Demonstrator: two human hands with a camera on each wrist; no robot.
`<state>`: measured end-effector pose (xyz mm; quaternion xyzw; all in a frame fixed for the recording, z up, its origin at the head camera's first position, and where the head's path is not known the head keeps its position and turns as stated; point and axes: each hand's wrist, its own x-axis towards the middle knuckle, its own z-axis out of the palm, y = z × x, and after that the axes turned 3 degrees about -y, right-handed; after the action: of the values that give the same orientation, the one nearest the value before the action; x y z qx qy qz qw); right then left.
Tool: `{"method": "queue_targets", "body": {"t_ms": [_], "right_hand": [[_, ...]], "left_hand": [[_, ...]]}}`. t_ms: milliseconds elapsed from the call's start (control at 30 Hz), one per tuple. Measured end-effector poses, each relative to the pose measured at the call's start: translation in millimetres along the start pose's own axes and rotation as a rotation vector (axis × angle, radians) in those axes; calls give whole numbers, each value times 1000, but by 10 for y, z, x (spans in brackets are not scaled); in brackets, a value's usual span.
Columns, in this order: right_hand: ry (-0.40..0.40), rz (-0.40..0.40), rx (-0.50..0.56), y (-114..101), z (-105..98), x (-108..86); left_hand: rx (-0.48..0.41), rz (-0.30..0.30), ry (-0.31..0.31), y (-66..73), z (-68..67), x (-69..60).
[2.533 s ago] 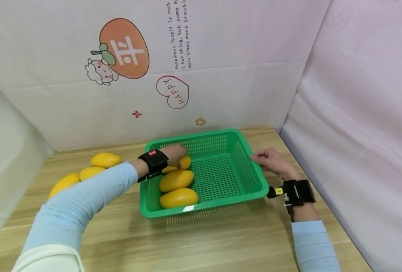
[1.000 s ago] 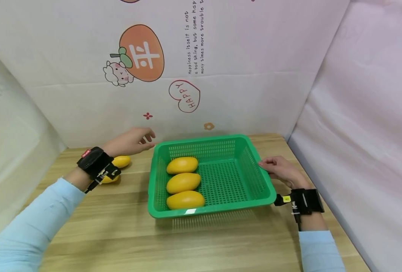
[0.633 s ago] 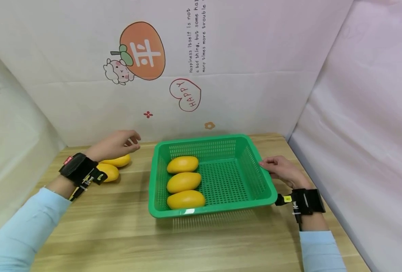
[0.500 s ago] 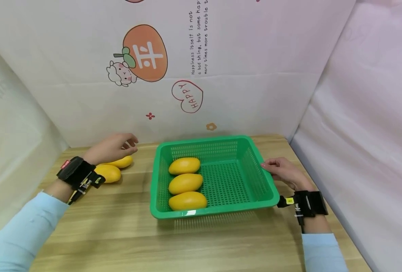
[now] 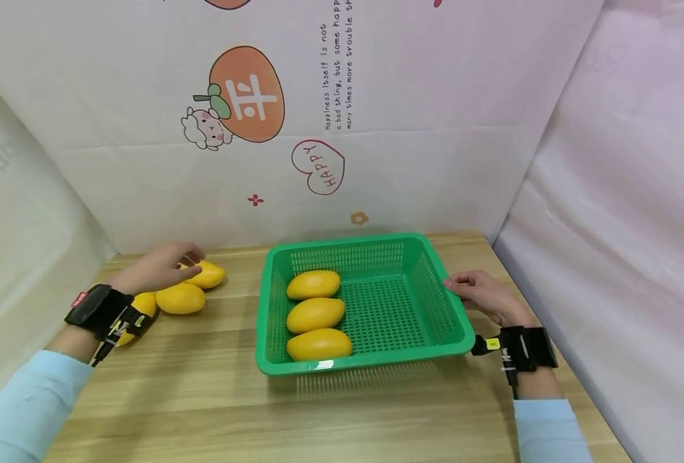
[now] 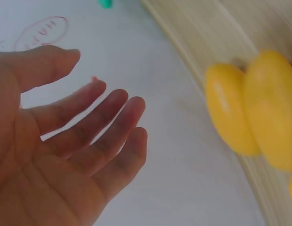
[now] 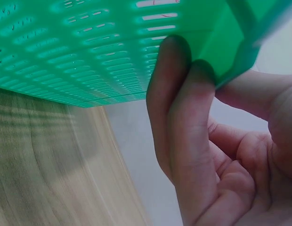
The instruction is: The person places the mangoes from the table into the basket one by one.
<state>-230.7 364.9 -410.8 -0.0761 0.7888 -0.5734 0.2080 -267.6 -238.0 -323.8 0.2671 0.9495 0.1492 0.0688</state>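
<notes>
Three yellow mangoes [image 5: 315, 315] lie side by side along the left end of a slotted green plastic basket [image 5: 376, 357], which stands on the wood-grain worktop [image 5: 231, 411], its right rim pinched by the right hand [image 5: 483, 292]. The left hand [image 5: 159, 267], thumb and relaxed fingers apart (a black strap [image 5: 100, 312] rings its wrist), hovers by three loose mangoes [image 5: 181, 299] left of the basket, before a printed white cloth [image 5: 423, 141].
</notes>
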Motion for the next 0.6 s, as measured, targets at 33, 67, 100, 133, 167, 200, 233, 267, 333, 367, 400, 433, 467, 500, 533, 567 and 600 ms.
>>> {"method": "queue_targets", "body": {"t_ms": [33,67,100,133,167,200,233,267,333,367,400,433,467,500,533,567,600], "right_hand": [[1,1,2,0,0,-2],[1,0,1,0,-2,-2],[1,0,0,2,-3,-1],[2,-2,0,7,-5,1],[3,-3,1,10,-4,2],[4,-3,2,13,-2,3],[4,-2,3,16,-1,3],[5,-3,4,20,1,4],[9,-5,3,25,5,3],[9,-6,4,24,6,2],[9,-7,3,25,6,3],[9,-9,3,24,7,3],[8,-10,5,24,8,4],[5,-11,7,24,8,5],[1,-11,10,25,6,6],[-3,-11,12,25,5,8],[-4,-10,13,24,4,9]], "left_hand": [[11,2,1,-22,14,-22],[20,10,6,-48,30,-42],[26,11,7,-68,48,-61],[31,10,4,-101,68,-76],[31,3,-2,-134,91,-90],[29,-5,-14,-170,112,-103],[25,-10,-27,-208,134,-111],[24,-15,-41,-240,157,-118],[38,-28,-76,-308,203,-124],[46,-33,-92,-331,224,-128],[59,-31,-104,-351,245,-130],[79,-29,-112,-376,267,-131],[101,-26,-120,-401,286,-133],[121,-23,-129,-426,304,-130],[129,-23,-137,-441,320,-127],[145,-15,-140,-459,332,-121],[155,-11,-145,-476,342,-115]]}}
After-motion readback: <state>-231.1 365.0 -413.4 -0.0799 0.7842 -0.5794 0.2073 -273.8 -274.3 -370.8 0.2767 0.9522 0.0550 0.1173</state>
